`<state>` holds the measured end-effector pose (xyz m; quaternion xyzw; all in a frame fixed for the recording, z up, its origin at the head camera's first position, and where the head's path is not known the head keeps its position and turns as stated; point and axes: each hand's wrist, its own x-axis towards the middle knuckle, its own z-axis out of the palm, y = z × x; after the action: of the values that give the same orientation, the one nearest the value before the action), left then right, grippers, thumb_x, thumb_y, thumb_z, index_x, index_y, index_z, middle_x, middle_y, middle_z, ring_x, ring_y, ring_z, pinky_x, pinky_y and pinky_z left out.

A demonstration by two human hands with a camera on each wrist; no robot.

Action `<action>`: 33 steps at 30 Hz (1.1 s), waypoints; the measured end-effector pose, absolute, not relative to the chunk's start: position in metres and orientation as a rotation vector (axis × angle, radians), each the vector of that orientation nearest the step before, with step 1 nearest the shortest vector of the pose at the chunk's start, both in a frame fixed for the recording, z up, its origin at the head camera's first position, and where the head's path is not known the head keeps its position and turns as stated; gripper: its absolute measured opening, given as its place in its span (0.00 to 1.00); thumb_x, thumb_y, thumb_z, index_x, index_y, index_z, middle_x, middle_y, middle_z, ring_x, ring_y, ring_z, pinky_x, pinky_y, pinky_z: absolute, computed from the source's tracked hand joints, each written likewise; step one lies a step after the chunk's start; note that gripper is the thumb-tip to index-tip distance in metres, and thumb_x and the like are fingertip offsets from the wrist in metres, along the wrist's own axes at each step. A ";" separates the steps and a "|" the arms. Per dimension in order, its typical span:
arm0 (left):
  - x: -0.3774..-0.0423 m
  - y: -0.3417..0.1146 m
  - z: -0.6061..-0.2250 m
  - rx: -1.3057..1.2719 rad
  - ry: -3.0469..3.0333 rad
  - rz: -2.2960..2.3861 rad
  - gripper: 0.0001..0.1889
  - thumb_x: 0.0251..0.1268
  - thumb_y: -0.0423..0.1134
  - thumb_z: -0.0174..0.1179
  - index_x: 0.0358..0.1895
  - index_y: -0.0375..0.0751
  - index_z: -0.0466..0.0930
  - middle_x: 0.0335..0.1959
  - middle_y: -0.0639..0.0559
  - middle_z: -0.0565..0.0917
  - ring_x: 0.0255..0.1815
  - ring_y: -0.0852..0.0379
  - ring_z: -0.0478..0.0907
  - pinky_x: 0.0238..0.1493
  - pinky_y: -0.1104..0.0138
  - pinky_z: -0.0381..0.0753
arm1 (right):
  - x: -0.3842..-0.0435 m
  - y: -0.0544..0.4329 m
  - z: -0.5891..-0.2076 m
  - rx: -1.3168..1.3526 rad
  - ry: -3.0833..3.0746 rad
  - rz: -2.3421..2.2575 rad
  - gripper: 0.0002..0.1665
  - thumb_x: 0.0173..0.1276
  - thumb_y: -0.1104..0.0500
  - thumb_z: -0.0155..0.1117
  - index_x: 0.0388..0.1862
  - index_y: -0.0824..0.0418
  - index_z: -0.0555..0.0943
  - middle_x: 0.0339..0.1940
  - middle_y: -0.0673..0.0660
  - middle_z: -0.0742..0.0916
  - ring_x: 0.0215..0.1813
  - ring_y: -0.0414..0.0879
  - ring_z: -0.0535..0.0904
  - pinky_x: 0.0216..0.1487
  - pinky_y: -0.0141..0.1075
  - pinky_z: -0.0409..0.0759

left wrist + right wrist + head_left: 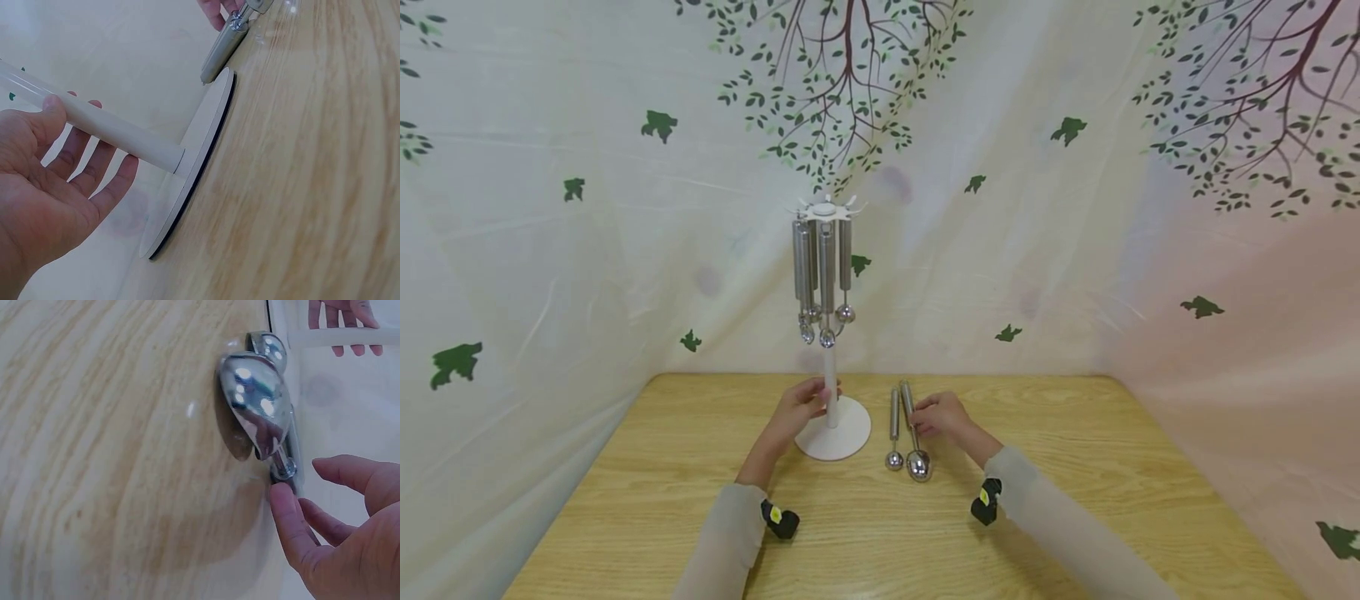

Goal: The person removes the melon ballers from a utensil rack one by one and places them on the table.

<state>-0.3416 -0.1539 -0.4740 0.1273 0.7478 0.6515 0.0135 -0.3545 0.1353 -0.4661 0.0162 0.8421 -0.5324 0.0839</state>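
A leafy cloth backdrop (917, 292) fills the upper frame behind a wooden table (857, 550), on which a white stand (831, 371) rises left of centre, the left hand (796, 410) curled loosely round it just above the base. I judge the work to be partway, with several utensils (827, 267) hanging from the stand and 2 lying off it, right of its base, apparently what is left. Of those 2, the larger spoon (919, 465), low and just right of centre, lies beside the right hand (943, 415), whose digits are parted at the handle, contact unclear, while the smaller scoop (893, 460) lies farther left.
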 end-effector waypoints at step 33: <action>-0.342 -0.154 -0.475 0.429 2.296 2.052 0.21 0.82 0.36 0.49 0.68 0.27 0.72 0.66 0.29 0.77 0.68 0.37 0.76 0.69 0.46 0.78 | -0.327 0.067 -0.285 -0.808 2.176 -2.029 0.21 0.74 0.65 0.63 0.64 0.70 0.78 0.58 0.71 0.84 0.49 0.43 0.86 0.58 0.40 0.88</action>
<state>-0.3422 -0.1545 -0.4746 0.1381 0.7384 0.6599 0.0163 -0.3267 0.0672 -0.2855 -0.2619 0.7055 -0.6579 0.0290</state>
